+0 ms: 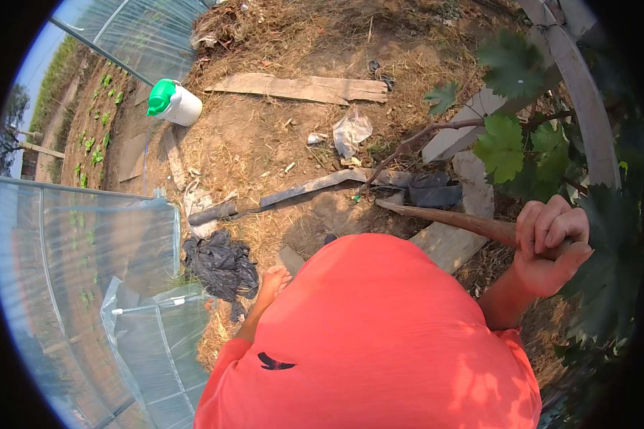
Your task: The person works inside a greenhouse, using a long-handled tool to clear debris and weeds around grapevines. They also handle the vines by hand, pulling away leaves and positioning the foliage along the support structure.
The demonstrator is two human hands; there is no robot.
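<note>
My right hand (553, 244) is wrapped around a wooden pole (461, 221), raised at the right beside the grapevine. The pole slants left and down to a narrow end close to the vine stem. At my left side hangs my left hand (273, 281), fingers loosely bent, partly hidden by the red shirt (381, 332). No object shows in it. A crumpled black plastic sheet (222, 265) lies on the ground just beyond that hand. Ahead of me a long dark strip (311, 189) stretches across the soil toward the foot of the vine.
Grape leaves (499, 147) and concrete posts (464, 123) crowd the right side. Clear plastic film on a metal frame (43, 230) stands at left. Farther ahead are a white bucket with a green lid (180, 104), a weathered plank (300, 87) and a clear plastic bag (351, 132).
</note>
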